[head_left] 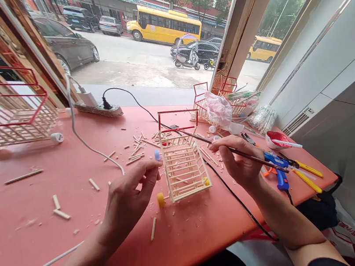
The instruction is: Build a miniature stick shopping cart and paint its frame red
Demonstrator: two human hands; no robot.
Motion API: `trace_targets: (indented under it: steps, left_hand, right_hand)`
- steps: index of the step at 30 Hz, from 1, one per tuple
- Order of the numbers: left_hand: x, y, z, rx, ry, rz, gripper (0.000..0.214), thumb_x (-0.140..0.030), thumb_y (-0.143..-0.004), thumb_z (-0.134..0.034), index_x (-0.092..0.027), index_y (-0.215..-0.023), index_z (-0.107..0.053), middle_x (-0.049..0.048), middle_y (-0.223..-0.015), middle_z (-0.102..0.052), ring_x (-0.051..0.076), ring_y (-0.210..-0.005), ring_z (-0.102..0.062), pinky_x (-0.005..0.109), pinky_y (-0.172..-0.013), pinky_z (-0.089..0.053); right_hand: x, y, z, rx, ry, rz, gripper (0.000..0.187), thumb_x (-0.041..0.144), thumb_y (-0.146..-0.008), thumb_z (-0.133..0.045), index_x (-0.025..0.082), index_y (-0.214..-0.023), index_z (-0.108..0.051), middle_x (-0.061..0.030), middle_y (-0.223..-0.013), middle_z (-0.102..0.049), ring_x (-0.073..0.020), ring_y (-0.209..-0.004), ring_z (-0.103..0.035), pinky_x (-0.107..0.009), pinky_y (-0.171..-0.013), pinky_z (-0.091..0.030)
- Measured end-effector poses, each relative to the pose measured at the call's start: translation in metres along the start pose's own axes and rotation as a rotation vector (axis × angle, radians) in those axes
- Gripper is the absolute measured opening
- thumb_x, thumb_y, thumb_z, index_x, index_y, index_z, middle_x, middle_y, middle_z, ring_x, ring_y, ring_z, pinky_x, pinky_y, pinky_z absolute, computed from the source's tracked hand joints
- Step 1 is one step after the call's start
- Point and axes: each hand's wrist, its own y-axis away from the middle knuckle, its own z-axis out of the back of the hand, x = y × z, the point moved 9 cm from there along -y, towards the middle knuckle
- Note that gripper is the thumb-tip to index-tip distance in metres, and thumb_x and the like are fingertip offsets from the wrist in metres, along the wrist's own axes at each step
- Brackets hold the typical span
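Note:
A small cart made of wooden sticks (184,167), with a red-painted handle frame and a yellow wheel, lies on the red table (44,224) in front of me. My left hand (130,198) pinches its left side near a small blue piece (157,154). My right hand (238,159) grips a thin dark paintbrush (205,140) whose tip reaches the cart's red frame.
A finished stick cart (11,117) stands at the far left. A power strip (98,108) with cables lies by the window. Loose stick pieces (134,153) litter the table. A blue glue gun (279,169), yellow-handled pliers (305,171), a red paint dish (277,139) and more carts (225,94) crowd the right.

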Motion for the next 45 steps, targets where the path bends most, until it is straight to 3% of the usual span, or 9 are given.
trace_targets:
  steps: [17,21,29,45]
  left_hand:
    - [0.000,-0.002,0.001,0.009,0.000,0.029,0.016,-0.024,-0.105,-0.059,-0.024,-0.105,-0.075,-0.0037,-0.079,-0.079,0.011,-0.067,-0.076,0.017,-0.059,-0.057]
    - [-0.002,-0.002,0.001,0.008,-0.002,0.018,0.015,-0.024,-0.105,-0.060,-0.024,-0.105,-0.075,-0.0041,-0.079,-0.078,0.011,-0.067,-0.076,0.017,-0.059,-0.057]
    - [-0.002,-0.001,0.001,-0.003,-0.008,-0.011,0.014,-0.021,-0.105,-0.061,-0.023,-0.107,-0.075,-0.0046,-0.081,-0.079,0.009,-0.068,-0.076,0.014,-0.058,-0.055]
    - [0.002,-0.001,0.000,0.018,-0.007,0.037,0.016,-0.028,-0.105,-0.059,-0.025,-0.106,-0.075,-0.0024,-0.080,-0.079,0.013,-0.067,-0.076,0.018,-0.057,-0.056]
  right_hand:
    - [0.001,-0.003,0.006,-0.014,0.175,0.042,0.019,0.012,-0.104,-0.061,0.025,-0.101,-0.074,-0.0008,-0.082,-0.081,-0.0180,-0.076,-0.080,-0.032,-0.073,-0.067]
    - [0.005,-0.003,0.006,-0.035,0.103,0.070,0.021,0.010,-0.102,-0.061,0.026,-0.101,-0.074,-0.0003,-0.081,-0.080,-0.0170,-0.072,-0.078,-0.032,-0.070,-0.066]
    - [0.010,0.010,-0.019,0.108,-0.062,0.114,0.036,0.006,-0.100,-0.066,0.027,-0.127,-0.077,-0.0060,-0.108,-0.086,-0.0188,-0.094,-0.084,-0.032,-0.082,-0.070]
    - [0.011,0.010,-0.026,0.153,-0.056,0.122,0.041,0.007,-0.102,-0.067,0.027,-0.135,-0.076,-0.0067,-0.113,-0.088,-0.0201,-0.101,-0.086,-0.034,-0.091,-0.071]
